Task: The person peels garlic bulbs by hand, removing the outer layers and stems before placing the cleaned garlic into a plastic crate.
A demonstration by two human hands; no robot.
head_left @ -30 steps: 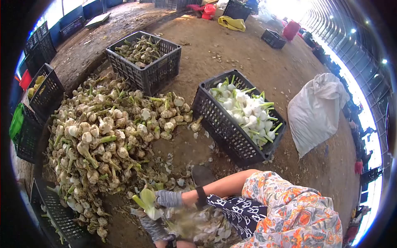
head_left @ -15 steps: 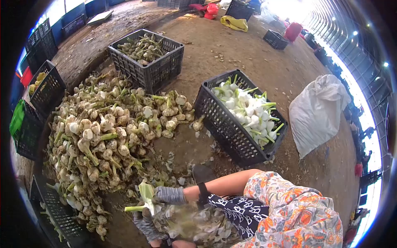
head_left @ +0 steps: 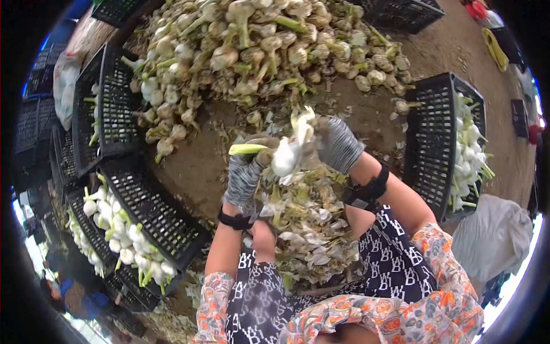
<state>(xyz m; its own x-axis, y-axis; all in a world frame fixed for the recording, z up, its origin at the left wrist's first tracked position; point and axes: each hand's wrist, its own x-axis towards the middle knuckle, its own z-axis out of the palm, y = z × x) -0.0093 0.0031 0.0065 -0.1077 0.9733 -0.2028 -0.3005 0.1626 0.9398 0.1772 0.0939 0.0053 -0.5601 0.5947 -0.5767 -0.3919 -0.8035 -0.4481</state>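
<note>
My left hand [head_left: 245,179], in a grey striped glove, is closed around a garlic bulb [head_left: 285,159]. The bulb is white and smooth, and its cut green stem [head_left: 247,149] sticks out to the left. Just right of it, my right hand [head_left: 341,147] in a matching glove is closed on loose garlic skin [head_left: 303,127] that peels up from the bulb. Its fingertips are blurred and partly hidden. Below both hands, a heap of shed garlic skins [head_left: 312,229] lies between my legs.
A large pile of unpeeled garlic [head_left: 252,57] lies ahead. Cleaned white garlic fills a black crate [head_left: 429,146] on the right and another crate [head_left: 152,206] on the left. A white sack [head_left: 490,235] sits at far right, and more crates [head_left: 120,109] stand at left.
The view has swung left and downward, bringing the left crates and my lap into sight. My right hand has drawn the skin away from the bulb, which now shows white.
</note>
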